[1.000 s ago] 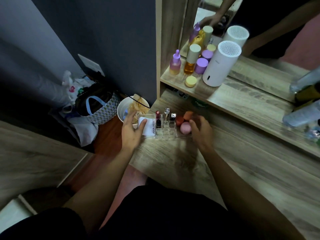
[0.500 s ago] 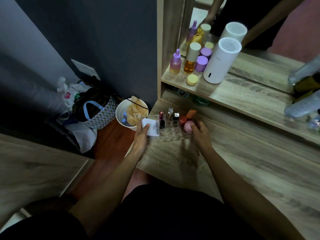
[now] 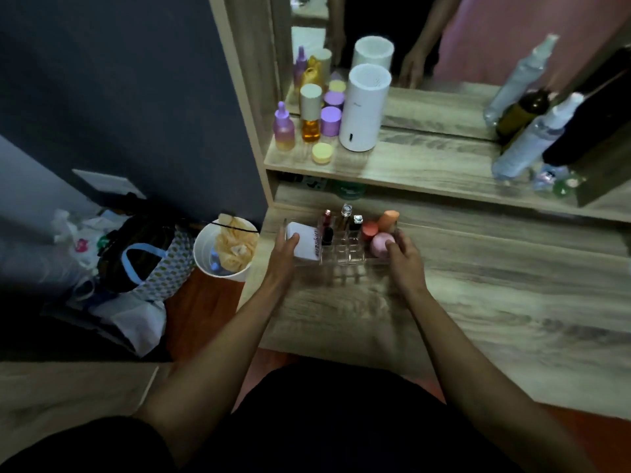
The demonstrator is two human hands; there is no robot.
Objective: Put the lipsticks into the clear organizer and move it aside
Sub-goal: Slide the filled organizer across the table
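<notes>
The clear organizer (image 3: pixel 345 255) stands on the wooden vanity top (image 3: pixel 478 302), near its left back corner. Several lipsticks (image 3: pixel 345 217) stand upright in its back slots. A white box (image 3: pixel 309 245) fills its left end, and pink and orange sponges (image 3: pixel 380 240) sit at its right end. My left hand (image 3: pixel 285 256) grips the organizer's left end, fingers against the white box. My right hand (image 3: pixel 404 259) holds its right end, fingers touching the pink sponge.
A raised shelf (image 3: pixel 426 169) behind carries purple and amber bottles (image 3: pixel 310 121), a white cylinder (image 3: pixel 363 110) and spray bottles (image 3: pixel 532 138), with a mirror above. Left of the vanity, on the floor, stand a white bin (image 3: pixel 223 250) and bags (image 3: pixel 143 257).
Both hands have stayed on the organizer's ends, and it has slid a little toward the back of the vanity top. The camera has tilted, shifting the whole scene.
</notes>
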